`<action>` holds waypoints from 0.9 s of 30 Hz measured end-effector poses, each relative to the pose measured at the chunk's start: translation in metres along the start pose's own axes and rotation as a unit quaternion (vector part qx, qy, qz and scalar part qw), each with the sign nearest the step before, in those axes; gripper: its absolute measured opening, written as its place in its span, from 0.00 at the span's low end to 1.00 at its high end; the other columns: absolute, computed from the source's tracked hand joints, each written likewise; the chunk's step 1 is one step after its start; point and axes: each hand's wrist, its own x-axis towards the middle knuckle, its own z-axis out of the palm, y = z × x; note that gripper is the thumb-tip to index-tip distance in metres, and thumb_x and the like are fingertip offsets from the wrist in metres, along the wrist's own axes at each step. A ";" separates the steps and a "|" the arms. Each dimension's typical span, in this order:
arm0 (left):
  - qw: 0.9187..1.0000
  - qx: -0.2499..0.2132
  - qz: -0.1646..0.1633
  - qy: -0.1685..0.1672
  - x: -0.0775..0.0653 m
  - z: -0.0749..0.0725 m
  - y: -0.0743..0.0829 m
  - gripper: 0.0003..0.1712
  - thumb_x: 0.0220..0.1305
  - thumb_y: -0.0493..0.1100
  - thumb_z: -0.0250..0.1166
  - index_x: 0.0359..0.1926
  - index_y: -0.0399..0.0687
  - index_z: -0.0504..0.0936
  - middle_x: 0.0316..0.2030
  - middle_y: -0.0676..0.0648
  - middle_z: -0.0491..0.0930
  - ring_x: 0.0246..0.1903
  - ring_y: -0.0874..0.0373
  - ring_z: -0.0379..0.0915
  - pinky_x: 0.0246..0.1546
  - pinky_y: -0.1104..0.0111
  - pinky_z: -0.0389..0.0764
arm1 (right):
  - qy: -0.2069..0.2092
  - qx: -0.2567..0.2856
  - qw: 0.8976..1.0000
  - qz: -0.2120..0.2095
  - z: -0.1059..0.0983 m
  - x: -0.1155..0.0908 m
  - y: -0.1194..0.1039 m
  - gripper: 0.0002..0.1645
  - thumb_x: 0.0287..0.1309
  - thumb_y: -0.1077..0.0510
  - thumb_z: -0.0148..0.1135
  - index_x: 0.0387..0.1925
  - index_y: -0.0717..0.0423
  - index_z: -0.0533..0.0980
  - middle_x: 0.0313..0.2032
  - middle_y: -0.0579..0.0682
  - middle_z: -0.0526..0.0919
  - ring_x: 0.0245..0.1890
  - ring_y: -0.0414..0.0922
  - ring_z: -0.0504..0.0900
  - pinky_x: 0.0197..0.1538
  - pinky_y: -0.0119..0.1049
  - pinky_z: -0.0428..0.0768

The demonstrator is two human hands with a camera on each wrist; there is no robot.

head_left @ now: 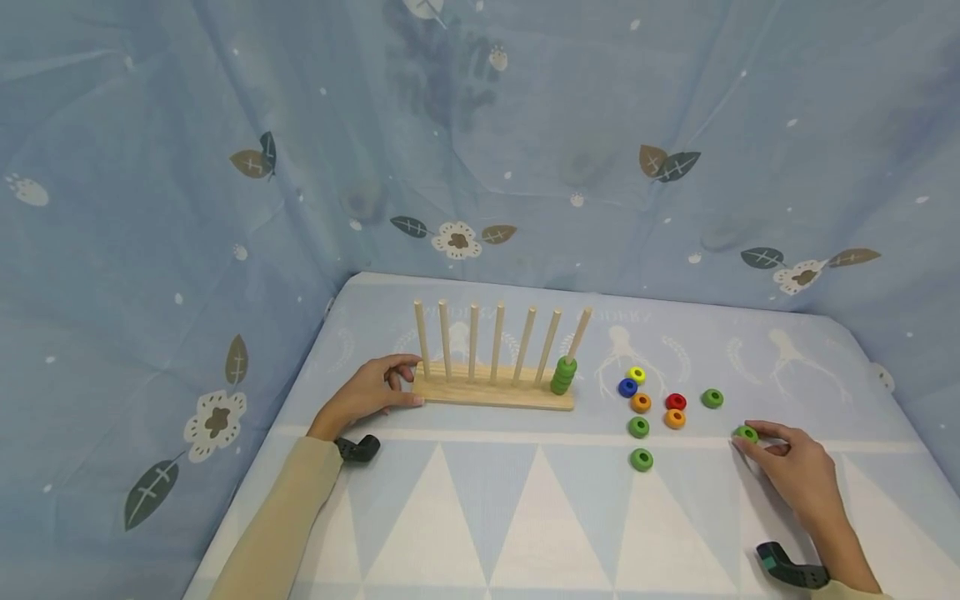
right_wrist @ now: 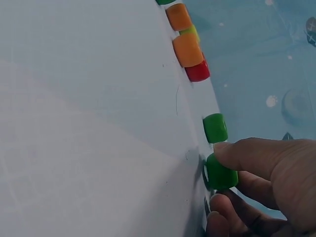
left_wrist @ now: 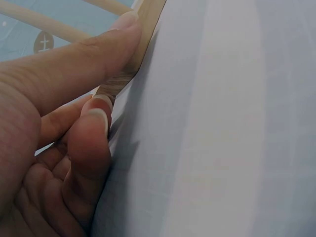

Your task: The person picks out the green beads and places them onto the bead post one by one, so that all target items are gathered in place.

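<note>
My left hand (head_left: pixel 371 390) grips the left end of a wooden peg rack's base (head_left: pixel 491 393), thumb at the front edge. Several upright pegs rise from the base, and the rightmost peg carries a stack of green beads (head_left: pixel 564 376). Off to the right, my right hand (head_left: pixel 804 471) pinches a loose green bead (right_wrist: pixel 222 173) between thumb and fingers, low over the table. Another green bead (head_left: pixel 712 398) lies just beyond that hand, and shows right beside its thumb in the right wrist view.
Loose beads lie between rack and right hand: yellow (head_left: pixel 637 374), blue (head_left: pixel 627 387), red (head_left: pixel 676 402), two orange (head_left: pixel 641 403) and two green (head_left: pixel 641 460). A patterned cloth covers the table (head_left: pixel 487 500). Behind and at left hangs a blue curtain (head_left: pixel 525 167).
</note>
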 end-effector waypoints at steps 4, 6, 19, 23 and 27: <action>1.000 -0.002 -0.002 -0.001 0.000 0.000 0.001 0.45 0.53 0.51 0.83 0.70 0.49 0.74 0.47 0.45 0.76 0.32 0.50 0.72 0.23 0.61 0.80 | 0.007 0.003 1.000 -0.002 -0.001 -0.001 0.000 0.35 0.66 0.44 0.70 0.61 0.67 0.77 0.44 0.65 0.84 0.33 0.49 0.76 0.25 0.34 0.70; 1.000 -0.004 -0.002 -0.003 0.001 0.000 0.001 0.46 0.53 0.51 0.83 0.70 0.49 0.74 0.47 0.44 0.76 0.32 0.50 0.72 0.23 0.62 0.80 | 0.010 0.003 1.000 -0.003 -0.002 -0.002 -0.001 0.34 0.66 0.44 0.70 0.61 0.66 0.77 0.43 0.64 0.84 0.32 0.48 0.76 0.25 0.34 0.70; 1.000 -0.007 -0.001 -0.003 -0.001 0.000 0.000 0.45 0.53 0.50 0.83 0.70 0.49 0.74 0.47 0.44 0.76 0.32 0.50 0.72 0.23 0.62 0.79 | 0.011 0.009 1.000 -0.011 -0.012 -0.001 -0.016 0.36 0.66 0.43 0.69 0.64 0.64 0.77 0.41 0.62 0.84 0.31 0.47 0.76 0.25 0.35 0.70; 1.000 -0.006 -0.001 -0.002 0.000 0.000 -0.001 0.45 0.53 0.50 0.83 0.70 0.50 0.74 0.47 0.44 0.76 0.32 0.51 0.72 0.23 0.62 0.79 | 0.011 0.003 1.000 -0.025 -0.014 -0.001 -0.019 0.37 0.65 0.40 0.69 0.62 0.63 0.78 0.41 0.62 0.84 0.32 0.49 0.77 0.26 0.35 0.70; 1.000 -0.010 0.002 -0.001 0.000 0.001 -0.002 0.45 0.53 0.49 0.82 0.70 0.49 0.74 0.47 0.43 0.76 0.32 0.51 0.71 0.22 0.63 0.79 | 0.012 0.005 0.999 -0.032 -0.016 -0.002 -0.023 0.37 0.65 0.39 0.69 0.63 0.63 0.78 0.46 0.65 0.83 0.36 0.50 0.78 0.26 0.34 0.70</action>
